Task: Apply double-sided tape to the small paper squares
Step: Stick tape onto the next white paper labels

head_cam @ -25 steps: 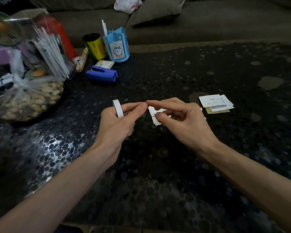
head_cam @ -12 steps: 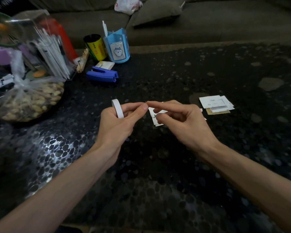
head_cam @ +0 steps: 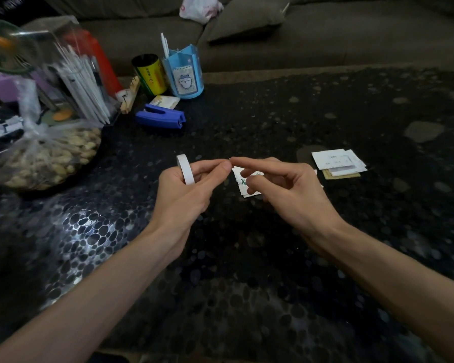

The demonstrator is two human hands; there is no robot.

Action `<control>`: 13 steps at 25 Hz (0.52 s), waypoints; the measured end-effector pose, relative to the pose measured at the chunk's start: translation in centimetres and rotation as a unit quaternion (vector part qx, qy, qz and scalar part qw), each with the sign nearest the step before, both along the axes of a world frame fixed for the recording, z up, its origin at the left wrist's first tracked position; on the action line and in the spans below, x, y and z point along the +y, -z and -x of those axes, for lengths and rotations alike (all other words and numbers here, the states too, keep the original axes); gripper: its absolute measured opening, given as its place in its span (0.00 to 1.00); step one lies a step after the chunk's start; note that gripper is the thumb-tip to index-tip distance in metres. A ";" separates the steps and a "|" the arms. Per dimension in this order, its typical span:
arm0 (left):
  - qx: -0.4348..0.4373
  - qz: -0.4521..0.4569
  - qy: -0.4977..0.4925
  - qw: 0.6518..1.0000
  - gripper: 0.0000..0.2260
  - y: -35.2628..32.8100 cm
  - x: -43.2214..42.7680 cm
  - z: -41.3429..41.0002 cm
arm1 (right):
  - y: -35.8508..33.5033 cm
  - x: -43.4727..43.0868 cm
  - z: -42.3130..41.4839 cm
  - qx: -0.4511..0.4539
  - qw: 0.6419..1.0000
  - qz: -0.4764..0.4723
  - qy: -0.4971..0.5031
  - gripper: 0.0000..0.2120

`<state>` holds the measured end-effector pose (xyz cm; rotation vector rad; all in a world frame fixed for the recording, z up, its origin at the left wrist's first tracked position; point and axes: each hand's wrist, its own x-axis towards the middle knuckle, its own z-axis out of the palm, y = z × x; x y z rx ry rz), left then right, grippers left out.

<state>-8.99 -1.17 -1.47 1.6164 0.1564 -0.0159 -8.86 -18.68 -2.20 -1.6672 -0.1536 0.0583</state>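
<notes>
Head view: the left hand closes its grip on the tape roll, held above the table, probably to offer its free end to the right hand. The right index tip meets the left fingertips, seemingly picking at that end; whether this grip holds tape I cannot tell. A paper square lies beneath the right fingers, ungripped; a paper stack sits farther right.

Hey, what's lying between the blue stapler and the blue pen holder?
In the head view, a small pale packet lies flat on the table between the stapler and the pen holder.
</notes>
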 end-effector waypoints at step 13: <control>-0.004 0.015 0.004 1.000 0.05 0.1 0.1 -0.1 | -0.3 0.0 0.2 0.015 1.000 -0.012 0.005 0.17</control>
